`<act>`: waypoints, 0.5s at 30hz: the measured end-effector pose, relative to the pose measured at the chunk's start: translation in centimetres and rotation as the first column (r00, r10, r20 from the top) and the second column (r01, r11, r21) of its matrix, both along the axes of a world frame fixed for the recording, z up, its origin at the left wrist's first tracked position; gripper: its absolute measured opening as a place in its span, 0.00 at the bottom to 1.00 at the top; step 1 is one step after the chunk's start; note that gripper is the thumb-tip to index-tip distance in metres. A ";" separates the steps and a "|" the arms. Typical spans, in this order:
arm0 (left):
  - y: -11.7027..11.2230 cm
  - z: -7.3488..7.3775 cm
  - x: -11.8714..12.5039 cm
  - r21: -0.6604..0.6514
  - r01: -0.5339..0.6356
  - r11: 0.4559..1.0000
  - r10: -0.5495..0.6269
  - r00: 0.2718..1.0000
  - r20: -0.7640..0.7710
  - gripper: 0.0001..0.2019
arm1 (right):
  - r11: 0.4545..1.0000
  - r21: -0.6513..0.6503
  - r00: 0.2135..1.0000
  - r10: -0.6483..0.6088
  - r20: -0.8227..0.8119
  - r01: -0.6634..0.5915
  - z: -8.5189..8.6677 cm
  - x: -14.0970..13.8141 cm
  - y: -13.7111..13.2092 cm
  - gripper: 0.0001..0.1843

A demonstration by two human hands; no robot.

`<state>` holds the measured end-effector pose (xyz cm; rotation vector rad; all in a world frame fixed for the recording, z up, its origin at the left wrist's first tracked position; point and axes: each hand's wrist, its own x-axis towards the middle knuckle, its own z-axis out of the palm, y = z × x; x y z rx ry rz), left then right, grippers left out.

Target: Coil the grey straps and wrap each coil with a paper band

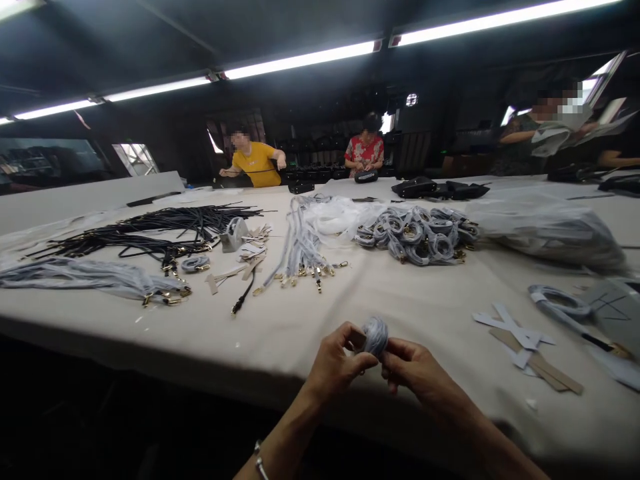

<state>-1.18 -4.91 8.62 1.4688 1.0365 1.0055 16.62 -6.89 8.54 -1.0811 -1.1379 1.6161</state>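
Coiled gray strap [376,335], pinched in the grip of left hand [336,357] and right hand [413,367] over the near edge of the counter [415,293], apparently to prevent unwinding, well apart from the heaped coils [413,233].

I can read no lettering, numbers or signs from here; the faint print on the yellow T-shirt [261,167] and pale mark on the black pouch [365,177] are too small.

Overhead tube lights [300,61] glare white against a dim, nearly black surround. The pale desk [280,320] catches soft light, its near side sinking into shadow. Wide-angle stretching bends the edges; farther detail seems blurred, though darkness obscures it.
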 end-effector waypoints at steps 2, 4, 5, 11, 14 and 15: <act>0.1 -0.3 0.3 0.094 -0.051 0.994 0.061 0.993 -0.100 0.07 | 0.996 -0.055 0.997 -0.074 -0.016 0.073 -0.5 0.3 -0.2 0.18; 0.5 -0.6 0.5 0.072 -0.048 0.996 0.056 0.992 -0.112 0.08 | 0.991 -0.100 0.993 -0.094 -0.071 0.087 -1.1 0.7 -0.6 0.18; 0.7 -0.7 0.5 0.023 -0.027 0.999 0.029 0.995 -0.093 0.08 | 0.991 -0.109 0.991 -0.086 -0.101 0.075 -1.3 0.9 -0.9 0.19; 2.6 -0.6 0.2 -0.181 0.181 0.967 -0.176 0.984 0.041 0.12 | 0.967 0.177 0.974 -0.203 0.103 0.183 -3.5 1.4 -1.7 0.21; 3.4 -0.4 0.0 -0.211 0.300 0.930 -0.282 0.953 0.111 0.17 | 0.814 0.528 0.897 -0.396 0.198 0.243 -4.1 1.5 -1.4 0.16; 3.6 -0.4 -0.1 -0.218 0.331 0.918 -0.310 0.942 0.126 0.18 | 0.736 0.651 0.877 -0.424 0.226 0.189 -4.0 1.7 -1.3 0.14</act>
